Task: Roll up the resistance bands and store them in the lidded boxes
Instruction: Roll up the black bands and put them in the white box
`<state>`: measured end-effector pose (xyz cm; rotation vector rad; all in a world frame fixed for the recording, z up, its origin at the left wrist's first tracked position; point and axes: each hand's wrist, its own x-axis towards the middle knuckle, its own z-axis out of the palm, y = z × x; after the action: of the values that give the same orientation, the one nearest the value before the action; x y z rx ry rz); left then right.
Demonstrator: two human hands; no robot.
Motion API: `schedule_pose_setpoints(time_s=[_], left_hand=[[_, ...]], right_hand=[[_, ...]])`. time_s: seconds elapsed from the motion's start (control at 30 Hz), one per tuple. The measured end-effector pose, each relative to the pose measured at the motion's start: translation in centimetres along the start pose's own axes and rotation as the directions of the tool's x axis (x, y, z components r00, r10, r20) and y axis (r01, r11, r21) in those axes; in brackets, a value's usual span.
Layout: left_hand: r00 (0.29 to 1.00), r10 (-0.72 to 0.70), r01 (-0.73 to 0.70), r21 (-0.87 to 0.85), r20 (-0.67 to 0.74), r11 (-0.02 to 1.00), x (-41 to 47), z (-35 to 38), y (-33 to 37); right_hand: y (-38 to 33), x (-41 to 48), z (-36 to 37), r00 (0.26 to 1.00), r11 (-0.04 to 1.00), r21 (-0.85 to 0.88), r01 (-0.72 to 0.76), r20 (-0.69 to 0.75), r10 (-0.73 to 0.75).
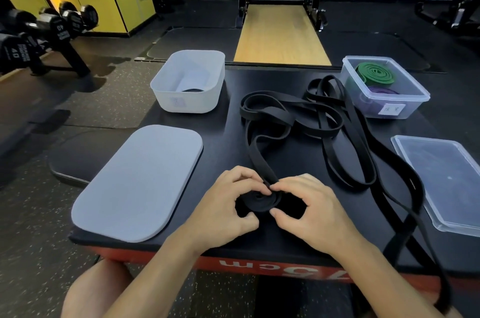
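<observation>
Black band coil (259,199) was only a few turns in at this point, sitting flat on the surface (223,146) right by the near edge. Left hand (226,206) and right hand (314,213) were both clamped on it, thumbs + fingertips pinching the roll from either side. The unrolled tail ran away from the hands up into the loose black bands (272,112) piled mid-surface.

Progress-wise, imo around halfway, maybe a bit less:

- clear box (413,108) at the far right already had a green roll (375,73) and a purple roll (381,91) inside, so those 2 looked done. Its clear lid (441,182) lay apart from it, near the right edge, so the box wasn't closed.
- white box (197,104) at the far left was open too, w/ a dark shape (192,90) low inside. Prob a rolled black band, but I couldn't tell for sure. Its white lid (137,182) lay flat btwn that box and the near-left corner.
- the loose black ones were the big leftover. Couldn't count them bc they looped over each other, and one long strand (415,182) draped off the near-right edge of the surface.

So what was left, as far as I could judge: finish this roll, drop it in a box (guessing the white one, if that dark thing was a black band), untangle + roll the rest, then put both lids on. The tangle looked like the slow part tbh, since rubber tends to grip on itself.
</observation>
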<state>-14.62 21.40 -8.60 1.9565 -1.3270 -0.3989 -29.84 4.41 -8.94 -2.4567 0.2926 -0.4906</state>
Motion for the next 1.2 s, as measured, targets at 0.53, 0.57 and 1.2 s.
schedule_pose_setpoints(time_s=[0.53,0.57,1.2], left_hand=[[0.994,0.032,-0.032,0.004,-0.104,0.999,0.2,0.6,0.1],[0.993,0.025,-0.029,-0.036,-0.111,0.999,0.2,0.5,0.1],[0.995,0.065,-0.06,0.058,-0.081,0.997,-0.2,0.4,-0.2]], right_hand=[[-0.1,0.2,0.1,0.994,0.975,-0.219,0.036,0.113,-0.012],[-0.1,0.3,-0.1,0.989,0.98,-0.2,0.014,0.149,0.016],[0.8,0.4,0.3,0.998,0.974,-0.222,0.049,-0.021,-0.055]])
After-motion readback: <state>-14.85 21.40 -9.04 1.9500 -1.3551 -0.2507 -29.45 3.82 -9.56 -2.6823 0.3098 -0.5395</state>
